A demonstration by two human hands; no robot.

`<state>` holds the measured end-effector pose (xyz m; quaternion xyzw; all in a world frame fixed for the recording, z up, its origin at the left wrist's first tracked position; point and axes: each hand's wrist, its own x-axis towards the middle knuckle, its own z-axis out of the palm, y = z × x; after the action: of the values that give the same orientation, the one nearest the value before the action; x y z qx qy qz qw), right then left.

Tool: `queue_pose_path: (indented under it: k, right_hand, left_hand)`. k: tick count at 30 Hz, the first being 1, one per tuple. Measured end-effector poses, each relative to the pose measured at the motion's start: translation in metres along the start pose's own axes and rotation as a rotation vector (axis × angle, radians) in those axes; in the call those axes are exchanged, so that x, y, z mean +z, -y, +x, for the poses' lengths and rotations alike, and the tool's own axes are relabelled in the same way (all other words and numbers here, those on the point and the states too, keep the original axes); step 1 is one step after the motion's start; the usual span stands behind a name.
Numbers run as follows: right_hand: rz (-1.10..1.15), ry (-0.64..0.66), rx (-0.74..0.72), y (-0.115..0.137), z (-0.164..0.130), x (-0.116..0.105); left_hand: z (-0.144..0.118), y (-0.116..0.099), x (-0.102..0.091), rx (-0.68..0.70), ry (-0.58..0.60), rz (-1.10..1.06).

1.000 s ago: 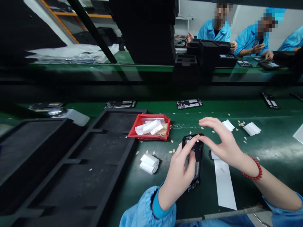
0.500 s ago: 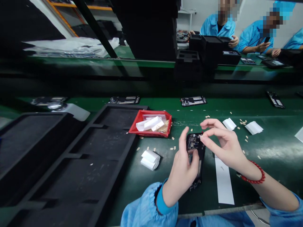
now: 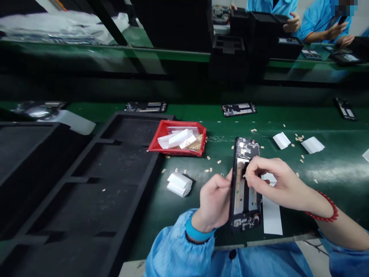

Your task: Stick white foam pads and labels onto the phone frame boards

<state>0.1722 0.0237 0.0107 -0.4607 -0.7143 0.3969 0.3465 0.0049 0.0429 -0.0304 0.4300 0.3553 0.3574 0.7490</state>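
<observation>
Tilting up since a moment ago, the phone frame [image 3: 245, 184] is now standing over the green bench [image 3: 331, 173], its open side facing me. My left hand [image 3: 215, 200] is gripping its left edge, fingers curled shut around it, while my right hand [image 3: 276, 184] is pinching at its middle.

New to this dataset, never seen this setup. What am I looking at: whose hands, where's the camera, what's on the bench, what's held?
There is no machine here: one head-worn camera looks forward and down at a person's own bare hands. The left hand holds an opened phone frame upright by its edge. The right hand, a red bead bracelet on its wrist, pinches at the frame's middle. On the green bench lie a red tray of white slips, small white rolls, black foam trays and scattered tan scraps. Co-workers in blue sit beyond.
</observation>
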Motion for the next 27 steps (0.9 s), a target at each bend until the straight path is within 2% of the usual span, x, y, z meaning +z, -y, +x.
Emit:
queue_pose_path:
  k: [3, 5, 9, 11, 17, 22, 27]
  right_hand:
    - [0.021, 0.105, -0.012, 0.008, 0.001, -0.003]
    - [0.012, 0.144, -0.007, 0.011, 0.003, -0.005]
    - [-0.009, 0.159, -0.031, 0.013, 0.006, -0.008]
    - [-0.019, 0.155, -0.038, 0.012, 0.006, -0.008]
    - [-0.023, 0.135, -0.056, 0.01, 0.006, -0.008]
    - [-0.044, 0.138, -0.062, 0.011, 0.007, -0.008]
    - [-0.034, 0.138, -0.057, 0.012, 0.008, -0.007]
  left_hand:
    - [-0.008, 0.005, -0.001, -0.003, 0.212, -0.076]
    - [-0.012, 0.01, -0.002, 0.048, 0.285, -0.047]
    - [-0.017, 0.017, 0.003, 0.21, 0.107, 0.123]
    - [-0.02, 0.018, 0.008, 0.212, 0.067, 0.167]
    - [-0.023, 0.013, 0.007, 0.165, 0.07, 0.199]
    - [-0.02, 0.006, -0.005, 0.118, 0.182, 0.248]
    - [-0.022, 0.004, -0.007, 0.12, 0.191, 0.249]
